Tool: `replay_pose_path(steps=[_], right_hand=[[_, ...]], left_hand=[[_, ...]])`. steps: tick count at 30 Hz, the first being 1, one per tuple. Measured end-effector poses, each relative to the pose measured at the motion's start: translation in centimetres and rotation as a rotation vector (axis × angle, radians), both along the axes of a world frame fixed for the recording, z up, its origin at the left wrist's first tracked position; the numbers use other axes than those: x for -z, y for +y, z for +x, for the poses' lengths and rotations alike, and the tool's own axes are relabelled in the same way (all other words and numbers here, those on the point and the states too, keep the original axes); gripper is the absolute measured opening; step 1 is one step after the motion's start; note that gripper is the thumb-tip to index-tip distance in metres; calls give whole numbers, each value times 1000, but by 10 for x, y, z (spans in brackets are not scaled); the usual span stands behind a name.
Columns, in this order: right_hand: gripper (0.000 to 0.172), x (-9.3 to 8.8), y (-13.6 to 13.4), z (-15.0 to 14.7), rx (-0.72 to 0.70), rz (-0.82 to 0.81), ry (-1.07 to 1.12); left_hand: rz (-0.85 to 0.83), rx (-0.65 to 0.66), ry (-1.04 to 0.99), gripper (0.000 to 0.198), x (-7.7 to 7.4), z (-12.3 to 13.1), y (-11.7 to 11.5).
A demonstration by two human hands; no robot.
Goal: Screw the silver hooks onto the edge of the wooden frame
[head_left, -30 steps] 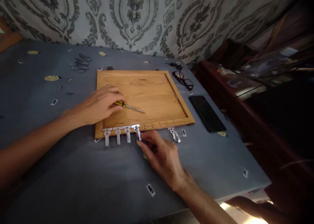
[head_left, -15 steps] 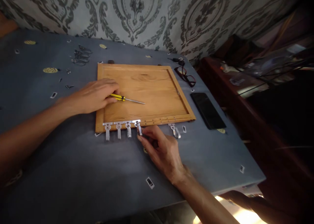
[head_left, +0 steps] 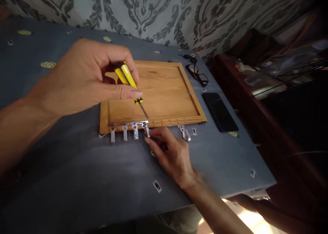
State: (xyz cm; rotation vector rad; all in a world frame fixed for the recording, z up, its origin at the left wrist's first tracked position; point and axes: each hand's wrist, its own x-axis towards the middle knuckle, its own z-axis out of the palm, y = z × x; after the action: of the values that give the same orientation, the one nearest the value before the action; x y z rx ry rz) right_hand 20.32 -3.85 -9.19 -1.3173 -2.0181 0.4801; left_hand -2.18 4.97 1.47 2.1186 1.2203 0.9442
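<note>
My left hand (head_left: 87, 78) grips a screwdriver (head_left: 127, 77) by its yellow and black handle. The metal shaft slants down, its tip just above the fourth hook from the left. My right hand (head_left: 174, 155) pinches the lower end of that metal hook (head_left: 146, 129) between thumb and fingers, against the near edge of a framed wooden panel (head_left: 164, 94). To its left, three similar hooks (head_left: 125, 133) line the same edge. Small holes dot the edge further right. One more hook (head_left: 185, 133) lies on the table by the panel's near edge, right of my right hand's fingers.
A black phone (head_left: 220, 112) lies right of the panel. Beyond it are eyeglasses (head_left: 196, 75) and a bunch of keys (head_left: 189, 58). Blue patterned cloth (head_left: 102, 186) covers the table, and a patterned curtain or wall covering (head_left: 164, 15) rises behind it.
My left hand has lifted toward me and tilted the screwdriver from nearly flat to pointing down, its tip now near the fourth hook. My right hand keeps its pinch on that hook.
</note>
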Motion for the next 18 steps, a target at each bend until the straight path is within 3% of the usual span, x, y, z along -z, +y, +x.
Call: replay_pose_path(steps=[4,11,18], right_hand=[[3,0,0,0,-8,-14,11],[3,1,0,0,-11,-15,24],[4,0,0,-1,-3,-52,34]], left_hand=[[-14,-23,-35,31,3,8,-5],[-9,54,-52,22,12,9,-6],[-35,56,-51,19,9,13,-10]])
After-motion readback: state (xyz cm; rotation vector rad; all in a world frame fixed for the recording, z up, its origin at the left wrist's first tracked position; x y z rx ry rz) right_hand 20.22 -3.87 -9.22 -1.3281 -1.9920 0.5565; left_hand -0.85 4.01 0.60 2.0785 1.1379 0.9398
